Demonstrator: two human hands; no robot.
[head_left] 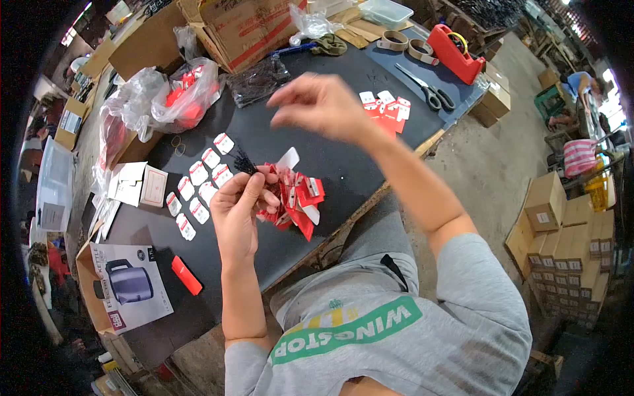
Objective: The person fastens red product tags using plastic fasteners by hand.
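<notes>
Left hand [239, 204]: clamped a bunch of red tags [295, 198] and black ties [244, 160] above the near table [343, 165] edge.
Right hand [321, 105]: raised, fingers pinched narrow; whether it held anything could not be told.
Risk: loose grip could have spilled tags off the edge.

Bare black table [343, 165] centre, passable btw white tag rows [198, 188] left & red-white tag cards [389, 109] right; steel scissors [426, 89] beyond.

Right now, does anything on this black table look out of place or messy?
Mostly orderly. The white tags lie in loose rows, but the red tags beside the left hand sit in a jumbled heap. A lone red piece lies apart near the kettle box. The right hand is raised above the table.
</notes>
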